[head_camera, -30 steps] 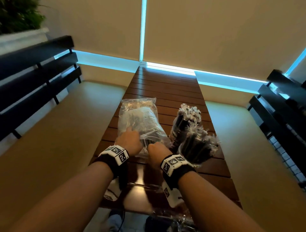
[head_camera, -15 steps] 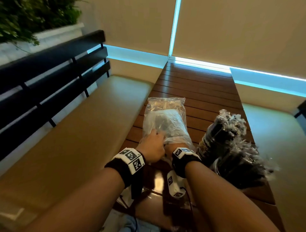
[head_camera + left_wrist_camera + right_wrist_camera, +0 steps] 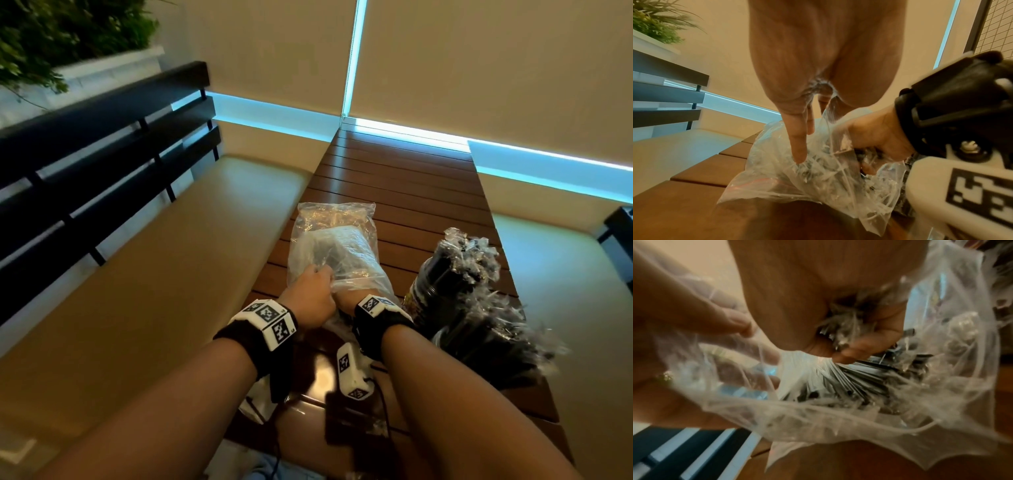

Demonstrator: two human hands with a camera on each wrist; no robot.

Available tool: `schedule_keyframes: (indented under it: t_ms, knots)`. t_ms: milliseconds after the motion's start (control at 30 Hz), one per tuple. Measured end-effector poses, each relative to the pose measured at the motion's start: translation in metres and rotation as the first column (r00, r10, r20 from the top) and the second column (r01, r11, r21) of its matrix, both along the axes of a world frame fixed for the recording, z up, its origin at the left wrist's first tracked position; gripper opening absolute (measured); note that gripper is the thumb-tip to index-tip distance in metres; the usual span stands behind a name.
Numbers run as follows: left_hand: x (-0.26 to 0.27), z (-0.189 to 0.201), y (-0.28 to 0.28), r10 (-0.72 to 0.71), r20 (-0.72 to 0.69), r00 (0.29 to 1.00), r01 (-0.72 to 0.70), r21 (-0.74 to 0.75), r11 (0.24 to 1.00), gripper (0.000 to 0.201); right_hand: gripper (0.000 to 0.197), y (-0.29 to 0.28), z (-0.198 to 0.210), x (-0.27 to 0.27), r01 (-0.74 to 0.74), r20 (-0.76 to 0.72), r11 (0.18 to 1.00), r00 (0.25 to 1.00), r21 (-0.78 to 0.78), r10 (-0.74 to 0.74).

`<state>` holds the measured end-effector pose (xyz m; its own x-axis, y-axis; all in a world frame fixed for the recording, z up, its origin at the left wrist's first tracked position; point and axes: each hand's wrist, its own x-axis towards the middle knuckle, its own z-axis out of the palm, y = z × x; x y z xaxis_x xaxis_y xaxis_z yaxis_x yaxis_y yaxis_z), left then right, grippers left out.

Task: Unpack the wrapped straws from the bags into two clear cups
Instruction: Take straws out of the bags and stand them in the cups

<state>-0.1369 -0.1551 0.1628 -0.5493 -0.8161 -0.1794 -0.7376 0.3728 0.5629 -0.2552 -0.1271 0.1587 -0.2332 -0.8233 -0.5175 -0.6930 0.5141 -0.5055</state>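
A clear plastic bag (image 3: 334, 246) of black wrapped straws lies on the slatted wooden table (image 3: 404, 178). My left hand (image 3: 313, 291) pinches the bag's (image 3: 789, 186) near edge and holds its mouth up. My right hand (image 3: 342, 298) is inside the bag, hidden in the head view past the wrist. In the right wrist view the right hand (image 3: 851, 344) grips a bunch of wrapped straws (image 3: 855, 379) inside the bag (image 3: 941, 402). Two clear cups (image 3: 442, 284) packed with wrapped straws stand to the right, the nearer cup (image 3: 486, 339) close by my right forearm.
Beige cushioned benches (image 3: 144, 274) run along both sides of the table, with a black slatted backrest (image 3: 96, 144) on the left. A planter with greenery (image 3: 61, 37) sits behind it. The far half of the table is bare wood. Blinds close off the far wall.
My right hand has gone from the bag's mouth into the bag and closed on straws. The head view has swung left, so the cups now sit further right.
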Motion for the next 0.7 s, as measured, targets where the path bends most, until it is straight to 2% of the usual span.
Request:
schedule_keyframes:
  t_ms: [33,67,133,200,367,600,700]
  knots:
    - [-0.001,0.001,-0.001,0.004,-0.011,1.0,-0.004,0.002,1.0,0.013,0.012,-0.004,-0.003,-0.002,0.014,-0.034,1.0,0.999,-0.019,-0.015]
    - [-0.002,0.001,-0.003,0.011,-0.019,1.0,-0.011,0.005,1.0,0.012,0.014,-0.005,-0.005,-0.005,-0.024,-0.091,0.999,0.996,-0.031,0.021]
    - [-0.004,0.002,-0.006,0.033,-0.014,0.999,-0.033,0.01,0.999,0.012,0.033,-0.003,0.003,-0.003,-0.007,-0.074,0.999,0.997,-0.047,0.004]
    - [-0.006,0.002,-0.009,0.056,-0.001,0.998,-0.056,0.019,0.998,0.011,0.039,0.003,0.015,0.0,-0.048,-0.135,0.997,0.99,-0.061,0.039]
    - [-0.013,0.005,-0.013,0.1,-0.014,0.995,-0.1,0.005,0.995,0.009,0.033,0.021,0.033,-0.002,-0.143,-0.327,0.988,0.938,-0.053,0.118]
    - [-0.027,0.02,-0.003,0.131,0.069,0.989,-0.129,-0.044,0.991,0.032,0.031,0.074,0.097,-0.023,-0.215,-0.362,0.973,0.904,0.078,0.229]
    - [-0.029,0.025,0.002,0.151,0.093,0.984,-0.146,-0.066,0.987,0.033,0.022,0.102,0.129,-0.033,-0.28,-0.456,0.95,0.833,0.139,0.313]
